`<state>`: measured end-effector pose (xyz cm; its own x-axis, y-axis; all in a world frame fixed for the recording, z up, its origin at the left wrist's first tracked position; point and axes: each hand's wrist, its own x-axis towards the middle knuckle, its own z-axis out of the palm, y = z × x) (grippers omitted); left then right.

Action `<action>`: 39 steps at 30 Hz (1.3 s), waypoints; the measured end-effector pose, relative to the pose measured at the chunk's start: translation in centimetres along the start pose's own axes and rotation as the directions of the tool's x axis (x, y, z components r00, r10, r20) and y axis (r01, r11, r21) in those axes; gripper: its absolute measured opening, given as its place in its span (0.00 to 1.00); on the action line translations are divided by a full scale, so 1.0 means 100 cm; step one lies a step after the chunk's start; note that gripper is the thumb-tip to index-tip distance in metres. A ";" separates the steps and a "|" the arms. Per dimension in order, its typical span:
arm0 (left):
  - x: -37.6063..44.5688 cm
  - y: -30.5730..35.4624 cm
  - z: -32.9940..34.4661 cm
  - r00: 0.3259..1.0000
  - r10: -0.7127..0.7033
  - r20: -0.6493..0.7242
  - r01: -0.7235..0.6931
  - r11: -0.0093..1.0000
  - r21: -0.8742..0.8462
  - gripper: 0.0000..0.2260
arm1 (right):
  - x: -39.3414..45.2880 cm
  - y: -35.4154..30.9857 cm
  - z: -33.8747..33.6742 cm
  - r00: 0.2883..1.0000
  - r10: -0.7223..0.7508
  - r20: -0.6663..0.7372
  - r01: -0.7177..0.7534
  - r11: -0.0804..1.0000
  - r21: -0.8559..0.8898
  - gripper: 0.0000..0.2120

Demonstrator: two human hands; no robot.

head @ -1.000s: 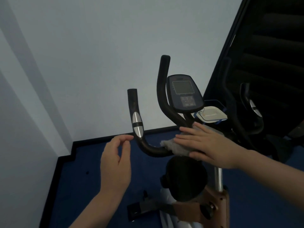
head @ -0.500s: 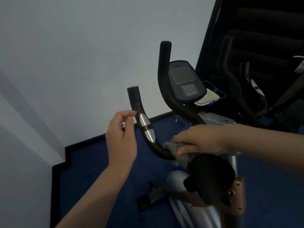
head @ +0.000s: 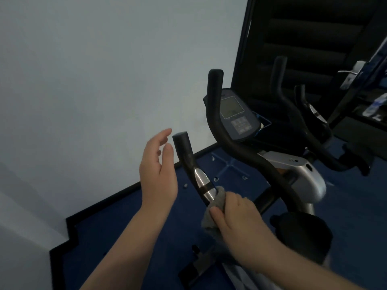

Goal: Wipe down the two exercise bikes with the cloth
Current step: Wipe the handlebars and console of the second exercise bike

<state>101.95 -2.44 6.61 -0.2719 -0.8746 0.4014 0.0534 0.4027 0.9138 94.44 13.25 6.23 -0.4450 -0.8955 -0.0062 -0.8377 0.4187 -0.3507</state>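
Pale wall and blue floor lie behind my left hand point(head: 158, 168), fingers spread apart and empty just beside the left handlebar point(head: 189, 162). That bar's long axis climbs up-left from my right hand point(head: 236, 214), whose grip is clamped round the cloth point(head: 211, 214) at its silver sensor.

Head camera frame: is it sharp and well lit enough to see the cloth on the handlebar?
Head view: dim overall, the right side nearly black; the cloth in the right hand is soft but readable against the handlebar; the arms smear toward the bottom edge; wall lines slant from wide-angle distortion.
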 end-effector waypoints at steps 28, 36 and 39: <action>-0.001 0.010 -0.021 0.997 -0.048 0.058 0.056 0.988 -0.147 0.12 | 0.129 -0.051 -0.018 0.862 -0.255 -0.438 0.450 0.783 0.430 0.10; -0.010 0.009 -0.039 0.996 -0.054 -0.068 0.042 0.984 -0.174 0.10 | 0.115 -0.036 -0.008 0.799 -0.341 -0.496 0.520 0.806 0.284 0.11; -0.012 0.009 -0.043 0.996 -0.057 -0.065 0.046 0.987 -0.155 0.10 | 0.136 -0.063 -0.015 0.872 -0.098 -0.480 0.327 0.845 0.422 0.11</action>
<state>106.43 -2.18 7.23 -0.2116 -0.9117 0.3523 0.1890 0.3155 0.9299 93.24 -1.35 9.75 -0.4582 -0.7491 0.4783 -0.7199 -0.0028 -0.6941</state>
